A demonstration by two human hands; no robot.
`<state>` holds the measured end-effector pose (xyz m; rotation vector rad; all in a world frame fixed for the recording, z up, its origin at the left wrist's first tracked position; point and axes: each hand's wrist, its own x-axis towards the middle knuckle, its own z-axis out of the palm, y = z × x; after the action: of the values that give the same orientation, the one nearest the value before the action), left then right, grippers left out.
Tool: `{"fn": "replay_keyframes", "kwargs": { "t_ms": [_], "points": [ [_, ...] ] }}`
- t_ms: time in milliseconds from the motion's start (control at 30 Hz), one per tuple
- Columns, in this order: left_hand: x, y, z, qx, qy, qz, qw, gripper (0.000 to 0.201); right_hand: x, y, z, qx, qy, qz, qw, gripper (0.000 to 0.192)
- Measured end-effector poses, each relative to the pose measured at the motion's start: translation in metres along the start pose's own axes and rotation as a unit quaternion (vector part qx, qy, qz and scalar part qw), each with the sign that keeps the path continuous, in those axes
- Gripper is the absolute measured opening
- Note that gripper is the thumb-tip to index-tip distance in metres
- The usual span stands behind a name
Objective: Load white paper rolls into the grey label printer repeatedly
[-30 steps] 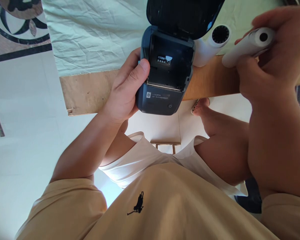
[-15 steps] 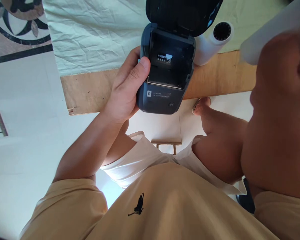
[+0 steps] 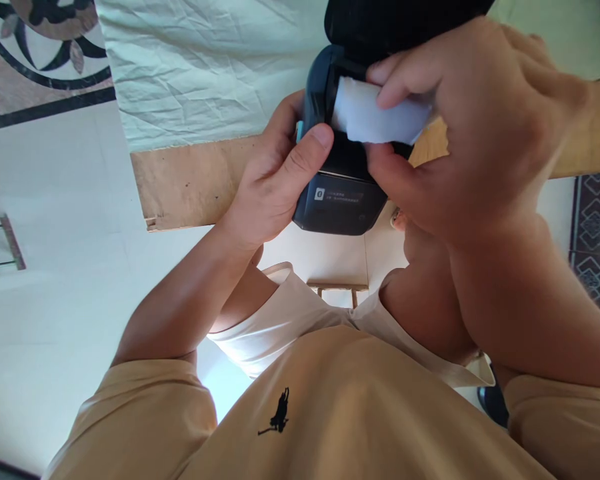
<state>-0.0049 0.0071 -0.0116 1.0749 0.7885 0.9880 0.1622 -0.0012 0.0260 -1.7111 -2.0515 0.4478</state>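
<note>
Shifted inward in the head view since half a second ago, the right hand (image 3: 485,127) pinches a white cylindrical paper roll (image 3: 363,117) in its fingers at the open compartment (image 3: 347,157) of a dark, rounded plastic printer (image 3: 343,210); the left hand (image 3: 277,177) grips its side above a brown wooden desk (image 3: 190,187).

Left hand (image 3: 275,183) in a sideways curl; right fingers (image 3: 413,75) in a pinch, outermost perhaps bent.

2 hands (image 3: 275,177) (image 3: 490,127), 1 printer (image 3: 343,207), 1 white roll (image 3: 363,117).
</note>
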Motion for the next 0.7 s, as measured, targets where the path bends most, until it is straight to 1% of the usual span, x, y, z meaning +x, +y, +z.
{"fn": "replay_keyframes", "kwargs": {
  "t_ms": [67, 133, 267, 300, 367, 433, 467, 533, 600, 667, 700],
  "points": [
    [0.0, 0.0, 0.0, -0.004, -0.008, -0.001, 1.0, 0.029, -0.002, 0.003, 0.003, -0.092, 0.037, -0.068, 0.993, 0.023],
    [0.0, 0.001, 0.001, -0.004, -0.008, 0.001, 1.0, 0.029, -0.004, 0.005, 0.004, -0.127, 0.071, -0.112, 0.983, 0.019],
    [0.001, 0.0, 0.001, -0.02, 0.009, 0.0, 1.0, 0.022, -0.012, 0.003, 0.006, -0.111, 0.125, -0.182, 0.969, 0.015],
    [0.002, -0.001, 0.0, -0.031, -0.002, 0.002, 1.0, 0.025, -0.014, 0.001, 0.008, -0.103, 0.128, -0.202, 0.966, 0.015],
    [0.003, -0.003, -0.003, -0.053, -0.036, 0.013, 0.998, 0.04, -0.019, -0.002, 0.011, -0.089, 0.123, -0.232, 0.961, 0.015],
    [0.004, -0.005, -0.005, -0.063, -0.065, 0.03, 0.995, 0.057, -0.023, -0.004, 0.014, -0.085, 0.113, -0.242, 0.96, 0.017],
    [0.004, -0.006, -0.005, -0.063, -0.075, 0.038, 0.994, 0.062, -0.023, -0.004, 0.015, -0.085, 0.107, -0.244, 0.96, 0.019],
    [0.003, -0.006, -0.005, -0.05, -0.073, 0.044, 0.995, 0.062, -0.024, -0.001, 0.015, -0.073, 0.101, -0.247, 0.961, 0.024],
    [0.002, -0.006, -0.003, -0.022, -0.071, 0.039, 0.996, 0.06, -0.022, 0.002, 0.011, -0.049, 0.112, -0.242, 0.963, 0.025],
    [0.001, -0.007, -0.003, -0.001, -0.073, 0.048, 0.996, 0.063, -0.02, 0.006, 0.005, -0.02, 0.14, -0.211, 0.967, 0.026],
    [0.001, -0.007, -0.004, 0.003, -0.082, 0.06, 0.995, 0.066, -0.019, 0.008, 0.002, -0.011, 0.158, -0.179, 0.971, 0.027]
  ]
}}
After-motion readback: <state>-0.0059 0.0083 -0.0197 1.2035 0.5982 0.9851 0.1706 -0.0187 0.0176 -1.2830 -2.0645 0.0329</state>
